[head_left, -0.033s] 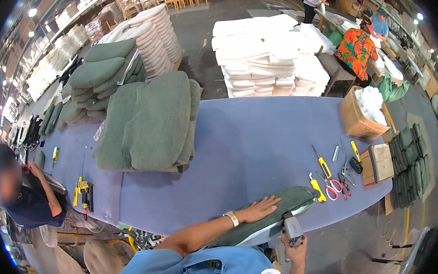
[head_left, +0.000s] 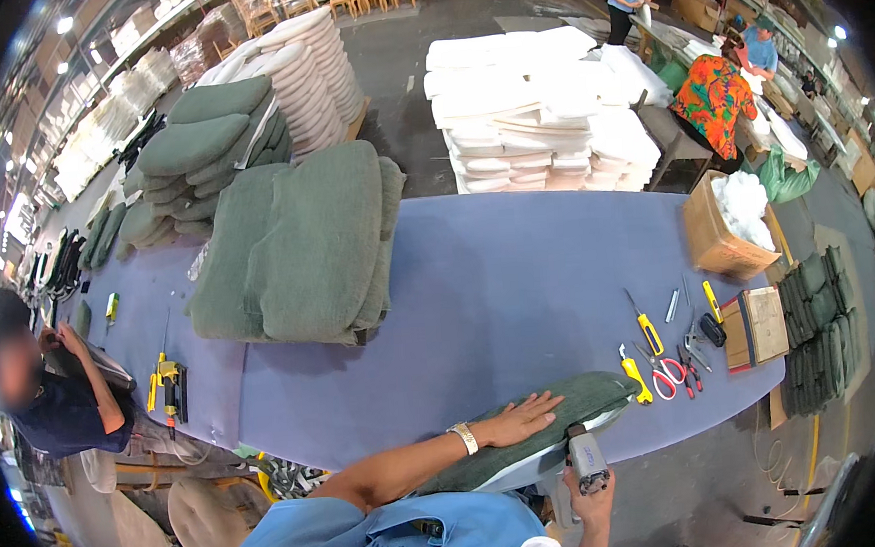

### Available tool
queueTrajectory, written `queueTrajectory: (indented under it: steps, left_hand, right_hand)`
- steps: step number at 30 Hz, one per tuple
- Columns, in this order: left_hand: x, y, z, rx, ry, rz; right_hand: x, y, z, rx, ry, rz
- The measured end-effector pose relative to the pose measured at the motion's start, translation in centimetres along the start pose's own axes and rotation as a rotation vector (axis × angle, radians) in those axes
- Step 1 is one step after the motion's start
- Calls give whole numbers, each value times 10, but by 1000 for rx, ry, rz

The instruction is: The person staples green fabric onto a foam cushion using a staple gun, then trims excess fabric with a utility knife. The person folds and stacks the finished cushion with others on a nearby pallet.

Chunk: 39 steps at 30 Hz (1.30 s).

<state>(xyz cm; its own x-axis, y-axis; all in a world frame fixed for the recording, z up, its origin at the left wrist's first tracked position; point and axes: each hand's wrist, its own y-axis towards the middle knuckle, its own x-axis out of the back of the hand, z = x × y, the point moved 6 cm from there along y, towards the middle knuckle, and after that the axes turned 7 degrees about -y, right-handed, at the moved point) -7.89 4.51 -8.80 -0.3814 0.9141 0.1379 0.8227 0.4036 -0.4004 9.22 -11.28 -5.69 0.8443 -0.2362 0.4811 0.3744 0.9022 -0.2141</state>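
A dark green upholstered cushion (head_left: 487, 431) stands at the near edge of the table, its white underside facing me. My left hand (head_left: 519, 419) lies flat on its green top, fingers stretched out, with a gold-coloured watch (head_left: 462, 438) on the wrist. My right hand (head_left: 592, 500) is wrapped round a grey staple gun (head_left: 588, 460). The gun's nose meets the white edge of the cushion near its right end; whether it touches is hard to tell. Part of the gun's handle is hidden by my fingers.
Right of the cushion lie a yellow-handled tool (head_left: 635, 378), red-handled scissors (head_left: 668, 375), pliers and a screwdriver (head_left: 650, 333). A carton of white stuffing (head_left: 721, 236) stands beyond them. Green cushions (head_left: 296, 252) are piled at left, near another staple gun (head_left: 170, 385) and a co-worker (head_left: 65, 407).
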Motion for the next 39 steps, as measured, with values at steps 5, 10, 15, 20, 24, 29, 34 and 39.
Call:
queueTrajectory:
  steps: [5, 10, 15, 20, 24, 29, 34, 39]
  left_hand:
    - [-8, -9, -15, 19, 144, -26]
    - [-5, -18, -40, 63, 305, -83]
    - [-7, -21, -58, 131, 421, -129]
    - [-11, -19, -59, 151, 476, -156]
    - [-11, -21, -60, 139, 482, -181]
    - [-12, -20, -54, 113, 489, -211]
    - [-9, -21, -59, 119, 512, -195]
    - [-10, -20, -55, 113, 509, -203]
  right_hand:
    - [0, -5, -36, 76, -151, -204]
    - [7, 11, -6, -338, -81, 63]
    - [9, 1, -30, -343, -119, 33]
    - [2, -4, -36, -189, -106, -34]
    - [11, 6, 58, 50, 16, -128]
    - [14, 4, 65, 158, -68, -189]
    - [16, 12, 63, 136, -18, -145]
    - [18, 15, 69, 133, -34, -117]
